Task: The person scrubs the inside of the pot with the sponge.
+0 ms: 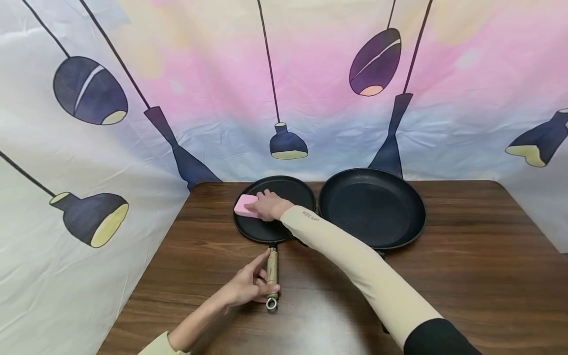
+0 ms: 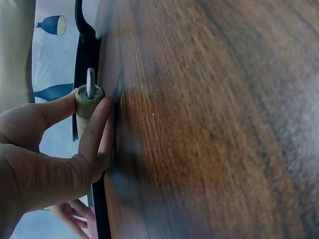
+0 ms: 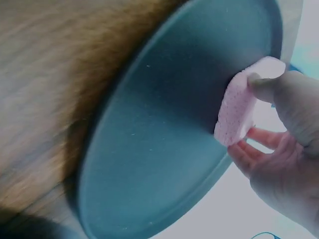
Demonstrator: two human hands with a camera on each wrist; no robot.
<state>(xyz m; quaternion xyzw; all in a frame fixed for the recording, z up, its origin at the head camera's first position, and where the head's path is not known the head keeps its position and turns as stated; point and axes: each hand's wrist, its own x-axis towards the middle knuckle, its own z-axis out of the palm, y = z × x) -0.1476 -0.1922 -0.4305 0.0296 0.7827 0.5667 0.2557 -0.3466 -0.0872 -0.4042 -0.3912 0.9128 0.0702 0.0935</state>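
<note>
A pink sponge [image 1: 245, 205] lies against the inner surface of the smaller black pan [image 1: 288, 186], towards its left side. My right hand [image 1: 269, 205] grips the sponge; in the right wrist view the thumb is on one face of the sponge [image 3: 237, 109] and fingertips touch its lower edge. The pan's pale wood-like handle [image 1: 272, 268] points at me and ends in a metal ring [image 1: 271, 303]. My left hand [image 1: 245, 283] holds this handle between thumb and fingers, as the left wrist view also shows at the handle's end [image 2: 88, 105].
A larger black frying pan [image 1: 372, 209] stands just right of the smaller one, its handle mostly hidden under my right sleeve [image 1: 355, 256]. Both pans are on a brown wooden table [image 1: 479, 266]. Behind it hangs a cloth [image 1: 213, 88] printed with lamps.
</note>
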